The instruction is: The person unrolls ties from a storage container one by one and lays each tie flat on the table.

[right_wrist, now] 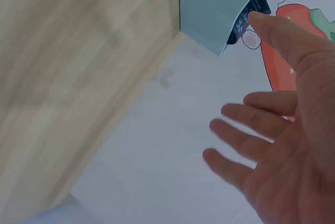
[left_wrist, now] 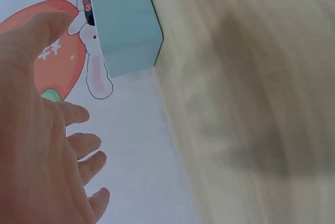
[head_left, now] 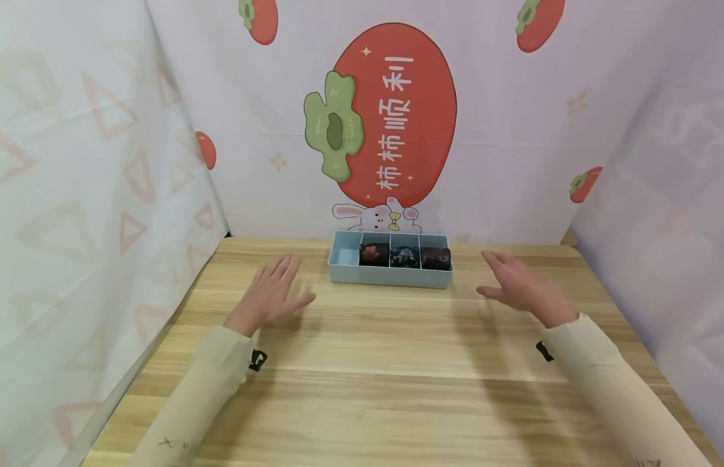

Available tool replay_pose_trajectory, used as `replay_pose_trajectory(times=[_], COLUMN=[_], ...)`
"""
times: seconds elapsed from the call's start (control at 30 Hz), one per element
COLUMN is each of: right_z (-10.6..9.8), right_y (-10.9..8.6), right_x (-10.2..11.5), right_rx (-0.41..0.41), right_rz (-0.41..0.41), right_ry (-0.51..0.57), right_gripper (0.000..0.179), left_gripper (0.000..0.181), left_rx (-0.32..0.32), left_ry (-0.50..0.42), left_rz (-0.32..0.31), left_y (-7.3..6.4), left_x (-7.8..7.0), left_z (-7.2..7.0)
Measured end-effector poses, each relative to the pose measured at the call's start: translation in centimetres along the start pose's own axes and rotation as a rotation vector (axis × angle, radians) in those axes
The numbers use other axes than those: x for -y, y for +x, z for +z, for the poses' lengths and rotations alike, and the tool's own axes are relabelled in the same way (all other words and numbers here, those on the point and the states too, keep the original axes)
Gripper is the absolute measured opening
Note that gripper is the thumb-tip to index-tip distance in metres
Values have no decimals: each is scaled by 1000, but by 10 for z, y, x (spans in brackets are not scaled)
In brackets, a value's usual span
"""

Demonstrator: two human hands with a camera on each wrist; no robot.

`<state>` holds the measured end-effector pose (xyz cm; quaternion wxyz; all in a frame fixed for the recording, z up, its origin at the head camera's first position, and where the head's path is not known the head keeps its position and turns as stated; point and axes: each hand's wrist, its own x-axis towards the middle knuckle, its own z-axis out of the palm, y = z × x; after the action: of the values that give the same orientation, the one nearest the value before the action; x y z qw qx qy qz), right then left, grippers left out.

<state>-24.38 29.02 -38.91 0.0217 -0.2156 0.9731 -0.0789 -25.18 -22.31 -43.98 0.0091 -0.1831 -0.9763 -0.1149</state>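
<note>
A light blue box [head_left: 391, 276] with a row of compartments stands at the back of the table. Its leftmost compartment [head_left: 346, 254] holds nothing. The others each contain a dark rolled cloth: one with a red flower [head_left: 374, 255], one with a blue pattern [head_left: 405, 257], one with small purplish flowers [head_left: 436, 258]. To the box's left, my left hand [head_left: 270, 292] hovers over the table with fingers straight and thumb spread. My right hand [head_left: 516, 285] is held up on the box's right side, fingers extended. Neither hand touches the box.
The wooden table [head_left: 368, 389] runs up to a back cloth [head_left: 502, 175] printed with persimmons and a rabbit. Hanging cloths close off the left side [head_left: 76, 227] and right side [head_left: 671, 227].
</note>
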Motion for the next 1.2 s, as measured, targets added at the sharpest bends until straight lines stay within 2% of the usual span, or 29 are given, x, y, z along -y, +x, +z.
replay_pose_trajectory(times=[0.13,0.33,0.67,0.83,1.07,1.2], right_z=[-14,-29,-31,-27,-12,-5], right_y=[28,67,115,131,145,148], right_x=[1,2,15,18,20,22], right_rx=[58,60,196,243,302,315], right_rz=[-23,-101,-120,-126,-95,-102], right_ry=[13,-26,-65,-124,-143,-164], right_gripper=[75,63,62,62,61,51], left_gripper=[99,96,97,98,101,99], left_rx=[34,57,157,173,145,126], left_ry=[-1,-4,9,18,13,17], left_rz=[14,33,7,21,-9,-9], left_y=[18,46,86,100,114,117], left_x=[-6,-14,-32,-42,-45,-47], left_z=[-9,-21,-31,-25,0,12])
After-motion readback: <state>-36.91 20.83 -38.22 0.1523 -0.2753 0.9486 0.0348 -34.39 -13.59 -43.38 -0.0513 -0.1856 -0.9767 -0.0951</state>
